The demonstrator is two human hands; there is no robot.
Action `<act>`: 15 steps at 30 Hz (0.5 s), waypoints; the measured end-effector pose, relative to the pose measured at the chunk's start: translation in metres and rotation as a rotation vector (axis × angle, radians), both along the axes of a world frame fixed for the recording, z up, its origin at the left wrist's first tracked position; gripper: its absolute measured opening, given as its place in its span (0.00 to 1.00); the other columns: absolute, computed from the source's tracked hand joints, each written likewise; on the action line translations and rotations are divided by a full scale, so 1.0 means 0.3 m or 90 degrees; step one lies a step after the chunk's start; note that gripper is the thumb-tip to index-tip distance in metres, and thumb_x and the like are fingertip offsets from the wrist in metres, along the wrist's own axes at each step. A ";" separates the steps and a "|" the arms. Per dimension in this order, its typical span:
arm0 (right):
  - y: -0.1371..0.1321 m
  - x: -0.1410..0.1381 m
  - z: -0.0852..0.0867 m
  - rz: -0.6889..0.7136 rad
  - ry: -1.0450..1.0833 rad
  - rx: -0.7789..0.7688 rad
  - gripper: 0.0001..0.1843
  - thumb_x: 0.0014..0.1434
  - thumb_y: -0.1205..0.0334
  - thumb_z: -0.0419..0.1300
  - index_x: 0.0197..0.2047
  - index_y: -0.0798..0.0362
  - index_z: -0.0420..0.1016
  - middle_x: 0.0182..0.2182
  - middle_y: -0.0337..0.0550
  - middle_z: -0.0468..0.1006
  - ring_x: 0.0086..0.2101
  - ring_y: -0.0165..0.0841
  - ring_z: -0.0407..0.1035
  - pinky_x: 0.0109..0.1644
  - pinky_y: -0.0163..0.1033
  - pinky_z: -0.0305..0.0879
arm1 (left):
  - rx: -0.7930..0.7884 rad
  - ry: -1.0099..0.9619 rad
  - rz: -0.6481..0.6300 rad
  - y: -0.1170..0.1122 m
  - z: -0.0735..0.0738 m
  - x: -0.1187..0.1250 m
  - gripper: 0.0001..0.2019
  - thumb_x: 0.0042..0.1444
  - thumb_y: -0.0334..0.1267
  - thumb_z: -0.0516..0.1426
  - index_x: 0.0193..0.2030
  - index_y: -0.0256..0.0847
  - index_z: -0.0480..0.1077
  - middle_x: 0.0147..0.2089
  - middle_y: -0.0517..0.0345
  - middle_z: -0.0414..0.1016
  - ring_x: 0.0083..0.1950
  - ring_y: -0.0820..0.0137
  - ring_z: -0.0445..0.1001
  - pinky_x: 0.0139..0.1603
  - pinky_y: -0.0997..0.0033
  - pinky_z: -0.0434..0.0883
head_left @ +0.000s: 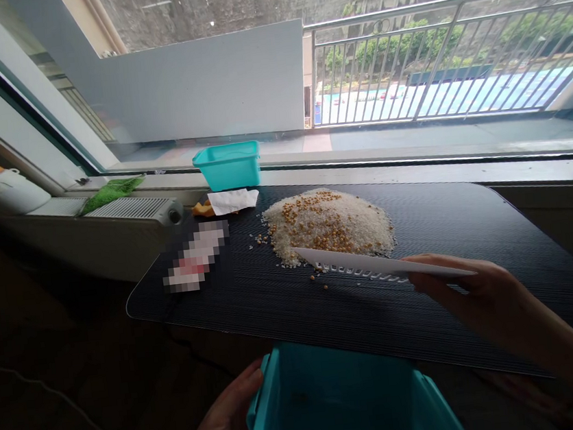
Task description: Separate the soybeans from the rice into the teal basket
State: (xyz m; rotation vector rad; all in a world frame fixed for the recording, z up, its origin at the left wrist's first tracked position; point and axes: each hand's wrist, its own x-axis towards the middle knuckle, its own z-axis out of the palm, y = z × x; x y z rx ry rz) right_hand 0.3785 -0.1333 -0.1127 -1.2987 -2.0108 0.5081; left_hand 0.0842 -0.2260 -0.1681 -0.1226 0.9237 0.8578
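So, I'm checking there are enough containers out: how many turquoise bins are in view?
2. The far bin stands near the table's far edge, behind the white paper; the near bin is in the left hand, at the bottom of the picture.

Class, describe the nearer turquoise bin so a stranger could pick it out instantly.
Start at the dark table below the window. At its near edge, low in the picture, is the nearer turquoise bin. The left hand holds it, while the farther turquoise bin stands untouched.
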 end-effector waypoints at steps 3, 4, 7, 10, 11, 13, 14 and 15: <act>-0.006 0.007 -0.002 0.006 0.005 -0.025 0.14 0.56 0.52 0.57 0.35 0.51 0.79 0.27 0.40 0.80 0.27 0.31 0.72 0.29 0.32 0.68 | 0.004 -0.005 0.004 0.001 0.000 0.001 0.16 0.51 0.34 0.60 0.48 0.38 0.74 0.38 0.51 0.81 0.44 0.55 0.77 0.47 0.59 0.70; -0.009 0.012 -0.004 0.005 0.007 -0.032 0.14 0.56 0.52 0.57 0.35 0.51 0.79 0.27 0.40 0.80 0.26 0.31 0.72 0.29 0.32 0.68 | 0.008 -0.006 0.006 0.001 0.001 0.001 0.14 0.52 0.34 0.59 0.47 0.38 0.74 0.36 0.51 0.81 0.43 0.57 0.78 0.47 0.60 0.70; -0.024 0.028 -0.007 -0.001 0.008 -0.054 0.13 0.55 0.51 0.58 0.35 0.49 0.80 0.24 0.39 0.79 0.24 0.31 0.71 0.28 0.32 0.68 | 0.012 -0.003 0.007 0.003 0.007 -0.003 0.11 0.54 0.34 0.58 0.43 0.37 0.76 0.32 0.52 0.81 0.36 0.61 0.78 0.45 0.62 0.71; -0.045 0.038 -0.004 0.013 0.020 -0.089 0.12 0.54 0.51 0.58 0.35 0.46 0.81 0.26 0.39 0.81 0.25 0.32 0.72 0.28 0.31 0.69 | 0.019 0.005 0.009 0.006 0.013 -0.010 0.09 0.55 0.34 0.58 0.41 0.36 0.76 0.32 0.52 0.81 0.34 0.65 0.78 0.45 0.63 0.71; -0.050 0.039 -0.002 0.023 0.029 -0.104 0.12 0.54 0.51 0.58 0.35 0.46 0.81 0.28 0.39 0.81 0.26 0.32 0.73 0.28 0.31 0.69 | 0.024 0.009 0.008 0.007 0.015 -0.013 0.09 0.55 0.34 0.58 0.41 0.35 0.76 0.33 0.52 0.81 0.34 0.64 0.78 0.45 0.63 0.71; -0.052 0.034 -0.002 0.036 0.041 -0.128 0.13 0.54 0.50 0.58 0.35 0.45 0.81 0.29 0.40 0.82 0.26 0.33 0.74 0.27 0.32 0.69 | 0.031 0.025 0.004 0.010 0.017 -0.020 0.09 0.55 0.33 0.58 0.41 0.35 0.76 0.33 0.52 0.81 0.37 0.63 0.78 0.45 0.63 0.71; -0.048 0.028 -0.005 0.036 0.047 -0.126 0.13 0.54 0.50 0.58 0.35 0.45 0.81 0.29 0.40 0.82 0.26 0.34 0.74 0.27 0.32 0.69 | 0.033 0.033 0.004 0.011 0.018 -0.023 0.09 0.54 0.33 0.58 0.40 0.35 0.76 0.33 0.52 0.81 0.38 0.62 0.78 0.45 0.63 0.71; -0.041 0.020 -0.011 0.034 0.050 -0.119 0.13 0.54 0.50 0.59 0.34 0.46 0.81 0.28 0.39 0.81 0.26 0.34 0.73 0.27 0.32 0.69 | 0.034 0.039 0.009 0.013 0.018 -0.027 0.08 0.54 0.32 0.58 0.40 0.35 0.76 0.32 0.53 0.81 0.39 0.61 0.78 0.45 0.64 0.71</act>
